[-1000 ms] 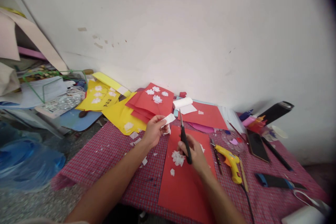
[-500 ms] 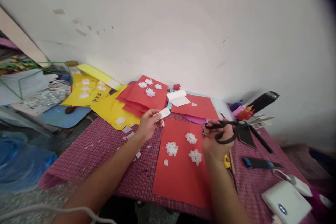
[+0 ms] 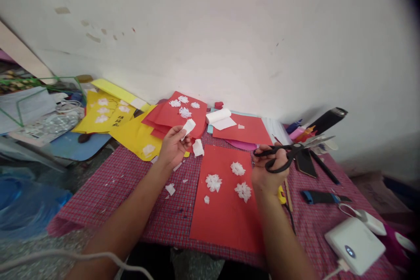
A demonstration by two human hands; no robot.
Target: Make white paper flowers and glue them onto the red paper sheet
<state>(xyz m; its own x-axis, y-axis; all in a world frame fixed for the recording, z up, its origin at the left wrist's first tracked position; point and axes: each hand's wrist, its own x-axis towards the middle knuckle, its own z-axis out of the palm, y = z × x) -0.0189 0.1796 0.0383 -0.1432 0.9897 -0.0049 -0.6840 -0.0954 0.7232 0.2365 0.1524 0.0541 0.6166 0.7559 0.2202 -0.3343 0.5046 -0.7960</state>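
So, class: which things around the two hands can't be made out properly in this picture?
- Glue gun, head view: mostly hidden behind the right hand.
- Black writing on the yellow sheet: too small to read.
- White folded paper in the left hand: its cut shape is blurred.
- Scissors: blade tips blurred.

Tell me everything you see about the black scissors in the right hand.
The scissors have black looped handles and grey, metal-looking blades. The right hand holds them by the handles, raised above the red checked cloth and lying roughly level. The blades point right, away from the red sheet, and look slightly parted near the tips. Nothing is between the blades; only the hand touches the scissors.
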